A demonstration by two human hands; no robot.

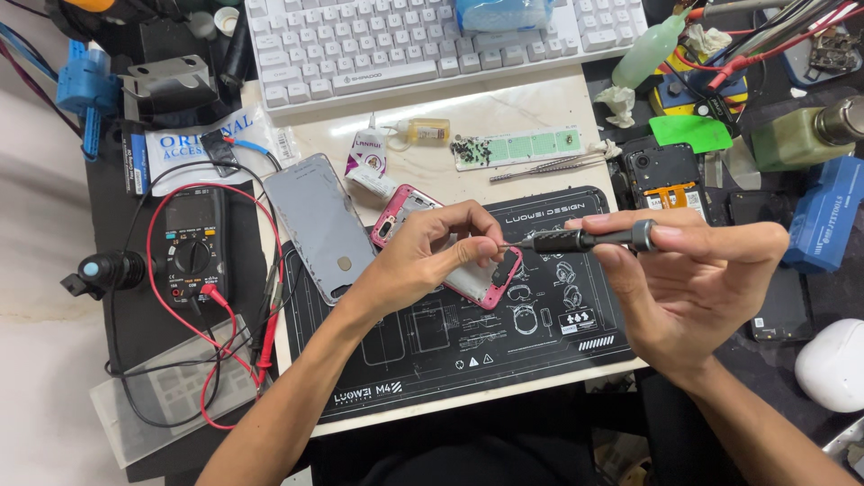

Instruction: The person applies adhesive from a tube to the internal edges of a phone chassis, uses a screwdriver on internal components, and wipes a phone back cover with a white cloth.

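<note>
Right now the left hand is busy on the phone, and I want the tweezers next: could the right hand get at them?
Probably not yet: the right hand grips a screwdriver. The tweezers lie uncovered on the mat's far side.

Over the black work mat (432,360) at the counter's near edge, the left hand (423,261) steadies a pink-framed phone (481,283). The right hand (693,288) holds a black screwdriver (585,239) level, tip at the left fingers (481,236). A multimeter (193,243) lies toward the left edge, a white keyboard (432,45) at the far edge.
</note>
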